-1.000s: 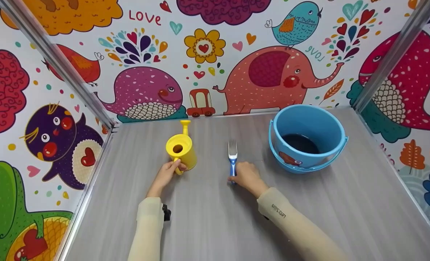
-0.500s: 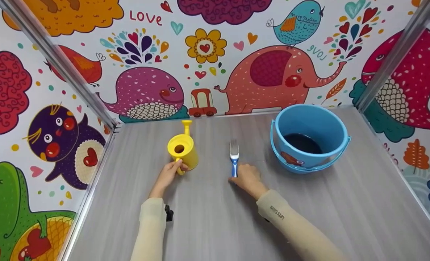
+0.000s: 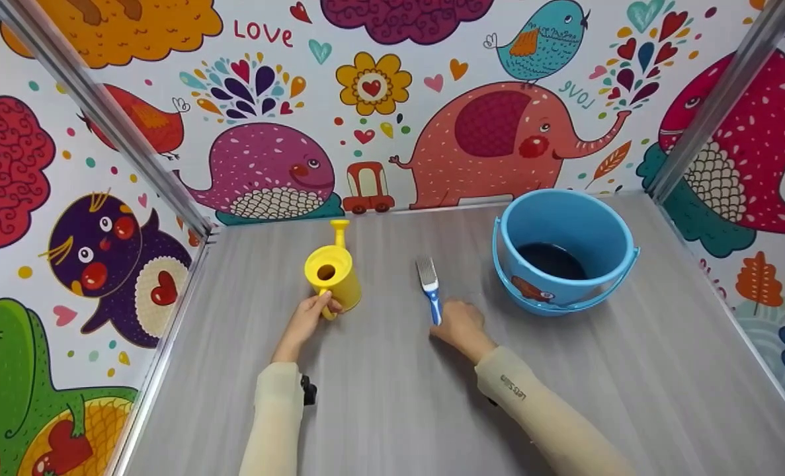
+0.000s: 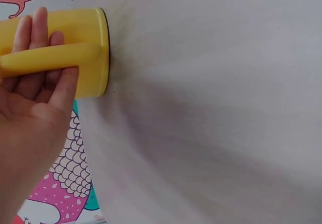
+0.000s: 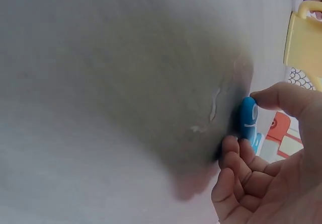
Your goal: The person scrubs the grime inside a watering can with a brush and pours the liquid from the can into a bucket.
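Observation:
A yellow watering can (image 3: 342, 281) stands on the grey table, its spout toward the back wall. Its handle is gripped by my left hand (image 3: 309, 316); in the left wrist view, the fingers (image 4: 39, 30) pass behind that handle, against the can's side. To the right lies a slim tool (image 3: 430, 287) with a blue-and-white handle and a flat, finely lined grey head. My right hand (image 3: 461, 325) pinches the near end of it. In the right wrist view, the thumb and curled fingers meet the blue handle end (image 5: 248, 118) from opposite sides.
A light-blue bucket (image 3: 567, 228), dark at the bottom inside, stands at the back right, its handle (image 3: 584, 305) hanging low at the front. Printed walls (image 3: 372, 152) and metal rails (image 3: 184, 198) bound the table (image 3: 392, 396) at the back and sides.
The tool was nearly straight; it now slants, head to the left and handle end to the right. My right hand has shifted slightly right with it. My left hand stays on the watering can.

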`<move>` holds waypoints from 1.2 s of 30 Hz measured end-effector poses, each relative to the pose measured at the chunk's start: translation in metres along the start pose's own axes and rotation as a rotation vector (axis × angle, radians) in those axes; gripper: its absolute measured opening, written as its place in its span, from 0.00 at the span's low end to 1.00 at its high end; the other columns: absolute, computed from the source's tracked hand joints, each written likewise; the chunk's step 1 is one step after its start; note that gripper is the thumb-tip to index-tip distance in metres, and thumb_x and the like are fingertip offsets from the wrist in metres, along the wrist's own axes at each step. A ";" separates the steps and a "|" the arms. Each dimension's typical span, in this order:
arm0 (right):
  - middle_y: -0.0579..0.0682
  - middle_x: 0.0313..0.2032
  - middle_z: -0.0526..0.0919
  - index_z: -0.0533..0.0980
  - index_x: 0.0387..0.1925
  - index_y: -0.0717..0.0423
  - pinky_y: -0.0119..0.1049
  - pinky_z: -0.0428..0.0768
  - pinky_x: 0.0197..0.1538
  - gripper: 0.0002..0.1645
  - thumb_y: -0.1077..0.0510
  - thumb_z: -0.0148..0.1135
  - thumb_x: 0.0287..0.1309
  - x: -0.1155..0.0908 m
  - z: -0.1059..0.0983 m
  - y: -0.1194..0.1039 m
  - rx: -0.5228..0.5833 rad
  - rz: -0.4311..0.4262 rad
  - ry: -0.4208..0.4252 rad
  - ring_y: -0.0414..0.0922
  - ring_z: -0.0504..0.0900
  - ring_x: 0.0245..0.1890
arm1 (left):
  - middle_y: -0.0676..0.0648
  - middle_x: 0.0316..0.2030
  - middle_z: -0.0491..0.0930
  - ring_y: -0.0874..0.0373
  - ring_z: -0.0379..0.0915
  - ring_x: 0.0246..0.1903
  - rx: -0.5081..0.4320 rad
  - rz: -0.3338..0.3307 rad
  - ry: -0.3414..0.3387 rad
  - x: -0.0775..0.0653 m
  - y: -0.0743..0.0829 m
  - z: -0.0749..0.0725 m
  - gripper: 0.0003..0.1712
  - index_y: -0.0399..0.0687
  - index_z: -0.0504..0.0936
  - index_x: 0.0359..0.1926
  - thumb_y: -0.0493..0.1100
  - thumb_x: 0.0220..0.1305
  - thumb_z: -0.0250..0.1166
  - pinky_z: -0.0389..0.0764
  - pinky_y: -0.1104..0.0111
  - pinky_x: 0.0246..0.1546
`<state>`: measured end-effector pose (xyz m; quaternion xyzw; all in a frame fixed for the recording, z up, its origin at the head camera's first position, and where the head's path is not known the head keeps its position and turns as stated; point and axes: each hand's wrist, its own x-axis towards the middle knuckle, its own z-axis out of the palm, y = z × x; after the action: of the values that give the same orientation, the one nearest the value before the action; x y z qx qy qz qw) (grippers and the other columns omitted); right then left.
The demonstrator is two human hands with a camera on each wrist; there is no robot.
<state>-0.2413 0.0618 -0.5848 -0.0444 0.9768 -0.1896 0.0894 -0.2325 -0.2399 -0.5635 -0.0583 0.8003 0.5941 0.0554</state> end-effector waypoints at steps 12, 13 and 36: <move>0.53 0.29 0.80 0.76 0.35 0.61 0.40 0.74 0.33 0.10 0.63 0.67 0.50 -0.001 -0.014 0.019 0.216 0.011 -0.043 0.46 0.74 0.28 | 0.42 0.33 0.85 0.56 0.78 0.36 0.000 0.003 0.005 0.007 -0.010 0.001 0.25 0.33 0.80 0.33 0.47 0.79 0.46 0.73 0.58 0.47; 0.53 0.29 0.80 0.77 0.34 0.61 0.39 0.74 0.32 0.09 0.63 0.67 0.50 0.000 -0.014 0.020 0.238 0.010 -0.045 0.46 0.74 0.28 | 0.43 0.32 0.84 0.56 0.78 0.36 -0.014 0.005 0.002 0.007 -0.010 0.001 0.25 0.33 0.80 0.33 0.47 0.79 0.46 0.73 0.58 0.47; 0.53 0.29 0.81 0.68 0.50 0.77 0.31 0.85 0.39 0.12 0.70 0.49 0.69 -0.009 -0.021 0.046 1.249 0.172 -0.213 0.39 0.82 0.30 | 0.49 0.23 0.74 0.59 0.70 0.29 -0.132 0.032 -0.036 0.000 0.004 0.007 0.20 0.35 0.71 0.28 0.39 0.79 0.43 0.71 0.68 0.37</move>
<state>-0.2389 0.1127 -0.5816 0.0762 0.6680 -0.7098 0.2100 -0.2329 -0.2320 -0.5617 -0.0382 0.7593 0.6472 0.0562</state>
